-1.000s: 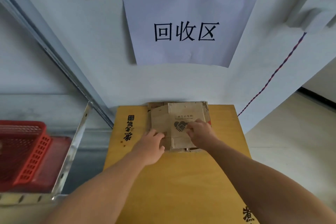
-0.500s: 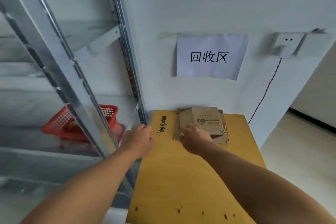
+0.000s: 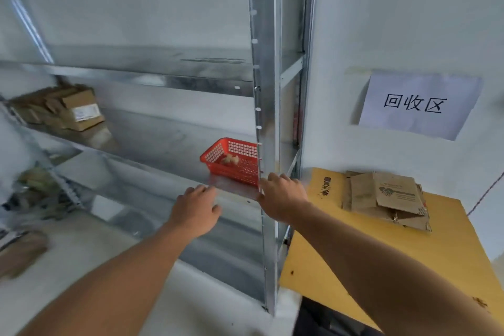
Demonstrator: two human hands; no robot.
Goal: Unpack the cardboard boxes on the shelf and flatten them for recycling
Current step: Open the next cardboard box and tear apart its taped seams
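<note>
left hand (image 3: 195, 210): centre frame, fingers released, empty.
right hand (image 3: 283, 196): before the shelf post (image 3: 268, 117), fingers loose; contact unclear.
cardboard boxes (image 3: 73, 113): blurred, on shelf (image 3: 163, 144) at middle left.
flattened cardboard (image 3: 387, 199): right, on yellow surface (image 3: 354, 254).
red basket (image 3: 234, 162): edge hidden by post.

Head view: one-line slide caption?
Open left hand and right hand at metal shelf near red basket; flattened cardboard on yellow board.

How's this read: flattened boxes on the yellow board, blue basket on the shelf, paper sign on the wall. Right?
Head view: the basket on the shelf is red, not blue. Flattened boxes on the yellow board, paper sign on the wall: correct.
</note>
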